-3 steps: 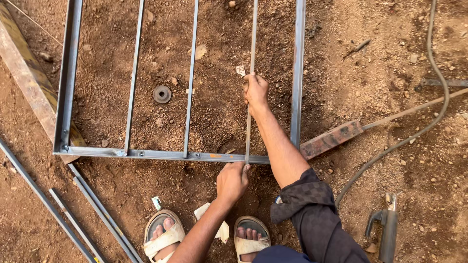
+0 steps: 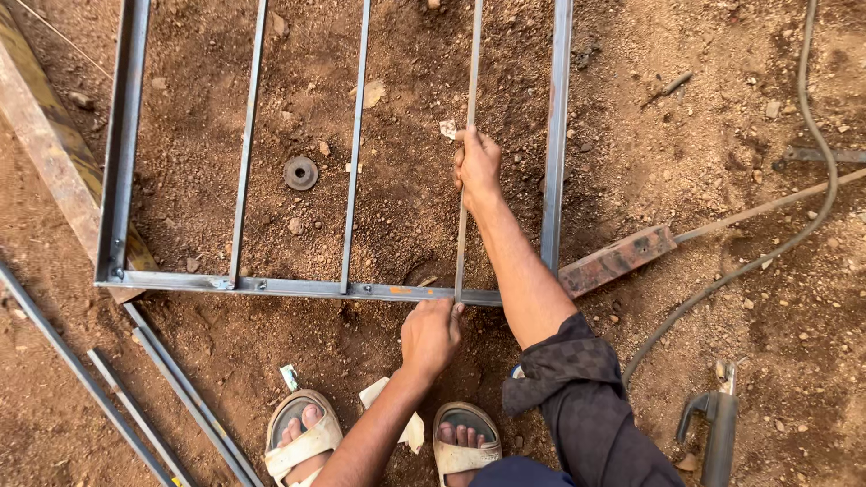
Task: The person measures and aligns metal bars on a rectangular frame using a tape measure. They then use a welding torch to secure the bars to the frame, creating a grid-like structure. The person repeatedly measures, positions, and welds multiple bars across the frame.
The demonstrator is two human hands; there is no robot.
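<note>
On bare reddish earth, a steel frame (image 2: 298,288) with two upright bars already seated is seen as a third thin rod (image 2: 470,99) is held across its bottom rail, right hand (image 2: 476,162) fingers clamped mid-rod, left hand (image 2: 429,335) fingers pinching its lower end, apparently not yet fixed.

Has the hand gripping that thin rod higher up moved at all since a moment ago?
No. The right hand still grips the thin rod at the same spot, level with the round metal disc on the dirt and just left of the frame's right bar.
</note>
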